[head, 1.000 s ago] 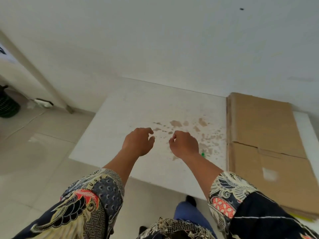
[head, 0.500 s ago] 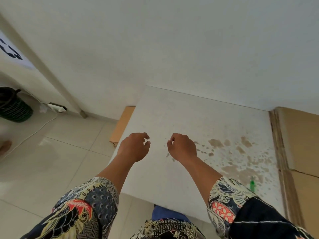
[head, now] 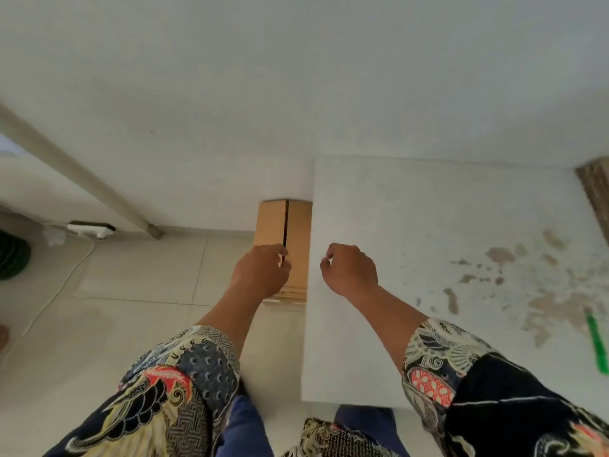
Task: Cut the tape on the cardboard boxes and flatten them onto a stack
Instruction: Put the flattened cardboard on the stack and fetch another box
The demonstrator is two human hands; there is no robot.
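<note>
A brown cardboard box stands on the floor against the wall, just left of the white table; a dark seam runs down its top. My left hand hovers over the box's near part, fingers loosely curled and empty. Over the table's left edge my right hand is also loosely curled and holds nothing. A green cutter lies on the table at the far right. The edge of a flattened cardboard stack shows at the table's right end.
The table top is stained brown on its right half. On the tiled floor at left are a white power strip with a cable, a dark green basket, and a slanted white pole against the wall.
The view has swung left: the stack has slid almost out of frame and the floor box has come into sight. Both hands moved left with it, the left one now over the box.
</note>
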